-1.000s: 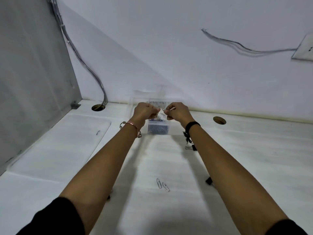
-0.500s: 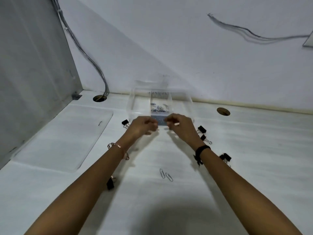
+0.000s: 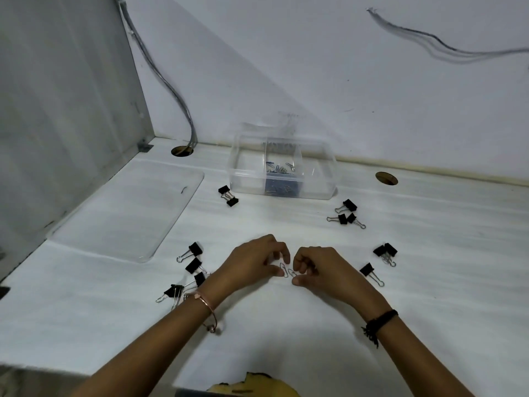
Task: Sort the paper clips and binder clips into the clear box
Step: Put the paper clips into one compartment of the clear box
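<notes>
Now both hands low on bench [image 3: 286, 333], near centre. Left hand [image 3: 252, 265] and right hand [image 3: 315, 267] each pinching at own paper clip [image 3: 283, 269], not yet closed. Clips side by side, long axes near-far. Box [image 3: 317, 179] far, straight ahead.

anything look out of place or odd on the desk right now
Nothing is damaged or spilled. Black binder clips lie scattered outside the clear box, unsorted. Both hands reach for two loose paper clips on the desk; the box's lid lies flat to its left.
</notes>
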